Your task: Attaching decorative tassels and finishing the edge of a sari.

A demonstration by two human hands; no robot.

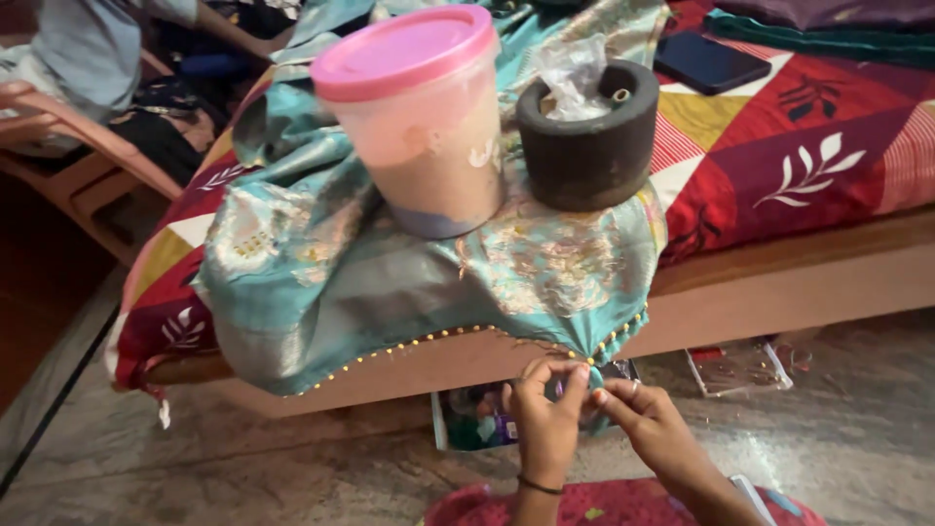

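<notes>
We only get one view here, a head cam sitting low near the floor, looking forward and slightly down at the bed edge. It's pretty close in, with both hands right at the bottom of the frame.

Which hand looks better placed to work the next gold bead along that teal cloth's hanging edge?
Probably the left hand: its fingertips are raised right at the beaded edge of the teal cloth. The right hand sits slightly lower beside it, fingers pinched towards the same corner, seemingly steadying it.
</notes>
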